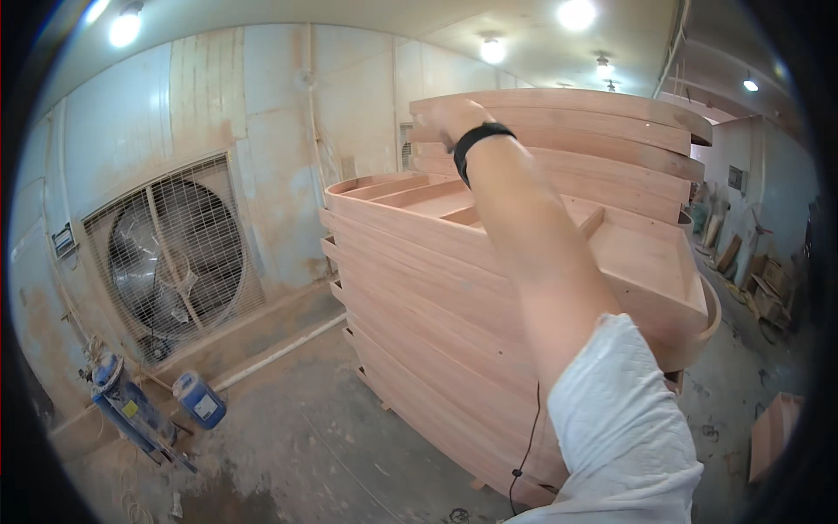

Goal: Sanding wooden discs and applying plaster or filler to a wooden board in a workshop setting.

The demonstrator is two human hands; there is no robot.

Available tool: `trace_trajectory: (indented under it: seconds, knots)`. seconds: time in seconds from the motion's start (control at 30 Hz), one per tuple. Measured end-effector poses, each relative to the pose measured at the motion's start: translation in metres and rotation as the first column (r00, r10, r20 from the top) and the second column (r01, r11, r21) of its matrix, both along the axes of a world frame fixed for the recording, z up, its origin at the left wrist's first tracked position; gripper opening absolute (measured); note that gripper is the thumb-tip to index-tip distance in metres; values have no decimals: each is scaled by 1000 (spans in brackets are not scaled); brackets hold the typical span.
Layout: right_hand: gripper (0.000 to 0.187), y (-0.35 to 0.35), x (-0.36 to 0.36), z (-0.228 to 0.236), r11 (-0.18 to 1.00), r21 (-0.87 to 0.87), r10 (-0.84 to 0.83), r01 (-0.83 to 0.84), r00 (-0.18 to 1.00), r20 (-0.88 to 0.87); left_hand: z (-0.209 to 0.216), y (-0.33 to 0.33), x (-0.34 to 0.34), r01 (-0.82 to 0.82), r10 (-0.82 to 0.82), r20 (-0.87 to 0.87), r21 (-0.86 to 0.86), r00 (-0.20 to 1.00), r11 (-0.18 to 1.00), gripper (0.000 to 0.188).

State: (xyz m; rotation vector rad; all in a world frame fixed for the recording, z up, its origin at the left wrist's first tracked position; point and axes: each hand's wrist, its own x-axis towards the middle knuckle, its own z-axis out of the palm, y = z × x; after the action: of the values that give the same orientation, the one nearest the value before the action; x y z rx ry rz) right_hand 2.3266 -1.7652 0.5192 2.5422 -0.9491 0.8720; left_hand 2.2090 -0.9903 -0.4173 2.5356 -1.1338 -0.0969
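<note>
My right hand (pixel 452 122) reaches up and forward to the near-left end of the upper stack of curved wooden frames (pixel 576 118). It is at or against their edge; its fingers are blurred and partly hidden, so I cannot tell if they grip. A black band (pixel 485 133) circles that wrist, and a white sleeve (pixel 620 428) covers the upper part of the arm. Below the forearm lies a shallow, round-ended wooden frame (pixel 410 190) with cross dividers, topping a tall stack of similar pieces (pixel 428 323). My left hand is out of view.
A large caged wall fan (pixel 179 258) is at left. Near it stand a blue jug (pixel 199 400) and a blue cylinder-shaped device (pixel 131 406) on the dusty floor. A thin black cable (pixel 534 428) hangs before the stack. A wooden box (pixel 772 437) sits at right.
</note>
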Motion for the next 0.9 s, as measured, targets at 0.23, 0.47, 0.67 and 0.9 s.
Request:
trace_trajectory:
  seconds: [0.23, 0.47, 0.67, 0.9]
  knots:
    - [19, 66, 37, 36, 994, -9, -113, 113, 990, -87, -2, 43, 132, 179, -178, 19, -25, 984, 984, 35]
    - [25, 153, 33, 14, 969, -23, -246, 246, 969, -11, -11, 94, 271, 317, -317, 22, -33, 948, 948, 36]
    - [33, 146, -14, -17, 865, -67, -493, 497, 867, 63, -3, 92, 380, 327, -331, -179, -52, 927, 944, 36]
    - [28, 153, -176, -59, 707, -16, -682, 707, 688, 248, 14, 102, 416, 329, -277, -475, 29, 835, 944, 36]
